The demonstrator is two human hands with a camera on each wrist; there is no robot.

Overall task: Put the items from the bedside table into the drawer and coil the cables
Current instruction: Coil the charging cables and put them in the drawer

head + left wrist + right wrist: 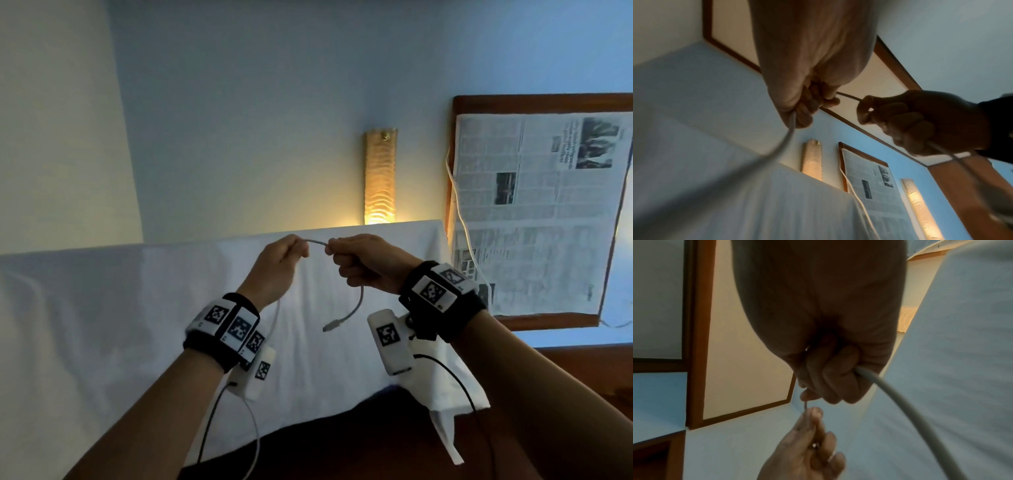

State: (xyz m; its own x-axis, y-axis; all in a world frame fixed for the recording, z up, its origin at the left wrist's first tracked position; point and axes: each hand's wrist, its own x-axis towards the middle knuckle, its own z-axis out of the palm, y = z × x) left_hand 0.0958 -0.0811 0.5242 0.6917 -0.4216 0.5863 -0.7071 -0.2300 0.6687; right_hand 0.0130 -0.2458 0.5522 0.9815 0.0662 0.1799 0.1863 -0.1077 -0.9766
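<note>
A thin grey cable [317,242] stretches between my two raised hands above the white bed. My left hand [286,255] pinches it at one side, and the cable [785,142] trails down from that fist past the wrist. My right hand [346,255] grips it in a fist a short way to the right. From the right fist the cable [900,399] hangs in a curve and ends in a small plug [329,327]. Neither the bedside table nor the drawer shows in any view.
A white pillow or headboard cover [171,308] fills the space under my hands. On the blue wall glows a tall lamp [380,178]. A wood-framed newspaper [534,212] hangs at the right, with a white cord [460,212] running down its left edge.
</note>
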